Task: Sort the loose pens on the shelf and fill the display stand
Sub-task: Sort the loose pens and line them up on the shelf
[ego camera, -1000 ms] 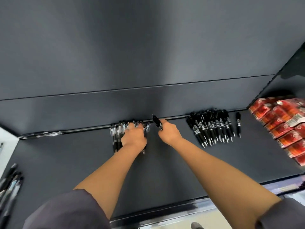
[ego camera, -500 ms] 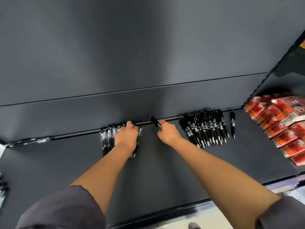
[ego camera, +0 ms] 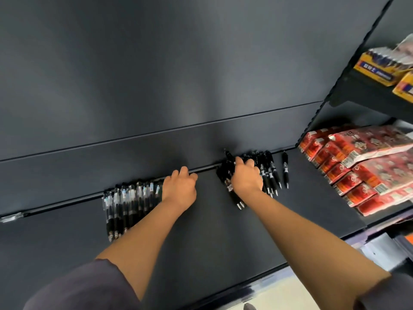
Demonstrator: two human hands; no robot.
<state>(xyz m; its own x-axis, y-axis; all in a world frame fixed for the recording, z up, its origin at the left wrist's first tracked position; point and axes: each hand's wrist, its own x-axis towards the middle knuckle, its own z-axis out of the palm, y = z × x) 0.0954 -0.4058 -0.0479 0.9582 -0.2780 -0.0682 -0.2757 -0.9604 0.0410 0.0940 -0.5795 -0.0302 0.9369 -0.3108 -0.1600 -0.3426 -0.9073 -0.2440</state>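
Nearest me, the front edge of the dark grey metal shelf (ego camera: 201, 276) is bare, and both forearms reach across it toward the back edge. The left hand (ego camera: 180, 190) sits just right of the row of clear-barrelled pens with black grips (ego camera: 129, 204). Its fingers are bent downward, and I cannot tell whether they hold anything. The right hand (ego camera: 245, 179) lies on the heap of all-black click pens (ego camera: 269, 173) nearer the back right corner. Its fingers are curled round one black pen (ego camera: 228, 154), whose end pokes up past the thumb. No display stand shows from here.

The heap looks crossed and loose, so lifting that pen out could drag its neighbours along. Round barrels would then roll toward the front edge and drop. The left forearm passes over the clear row, and a careless pull back could knock it crooked or push pens into the black lot, undoing the sorting.
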